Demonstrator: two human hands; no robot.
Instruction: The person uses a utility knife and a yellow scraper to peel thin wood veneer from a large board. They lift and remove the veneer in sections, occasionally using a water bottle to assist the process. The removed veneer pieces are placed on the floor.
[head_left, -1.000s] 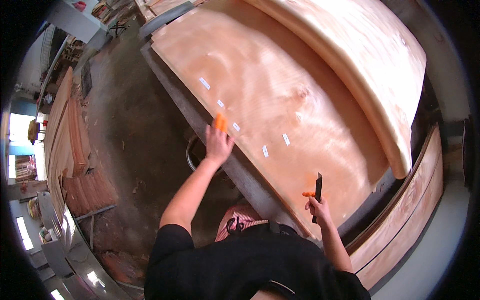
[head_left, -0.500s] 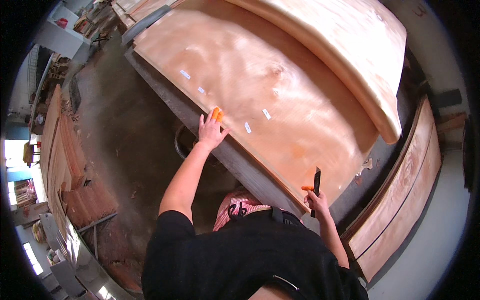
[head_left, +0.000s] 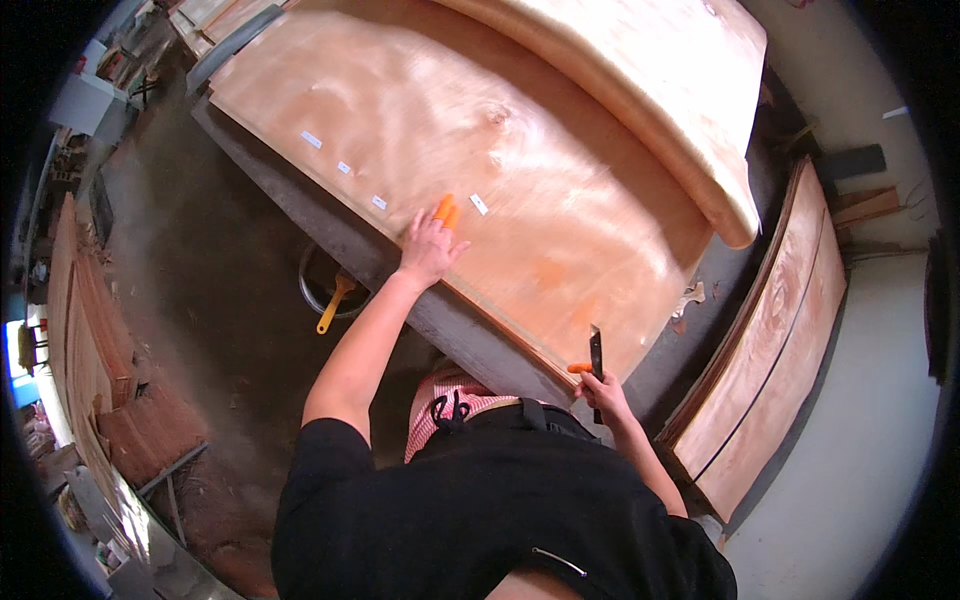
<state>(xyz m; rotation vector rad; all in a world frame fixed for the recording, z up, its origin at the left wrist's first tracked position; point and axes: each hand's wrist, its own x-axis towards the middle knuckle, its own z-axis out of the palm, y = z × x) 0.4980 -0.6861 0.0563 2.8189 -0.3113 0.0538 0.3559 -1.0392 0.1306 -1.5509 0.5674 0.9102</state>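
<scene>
A large sheet of pale wood veneer lies on top of a low stack. My left hand rests on it near the front edge, fingers spread, with orange finger covers on two of them. A small white paper strip lies just right of those fingertips, and another white strip is to their left. My right hand, with an orange cover on one finger, is closed round a black utility knife, blade pointing up, by the sheet's near right corner.
A rolled-back veneer sheet covers the far side. More white strips lie farther left. A yellow-handled brush rests in a round container below the front edge. Stacked panels stand at the right, more boards at the left.
My left hand has moved right along the sheet, uncovering one white strip and now covering where another lay. The view has shifted, bringing the yellow-handled brush into sight. My right hand keeps the knife.
</scene>
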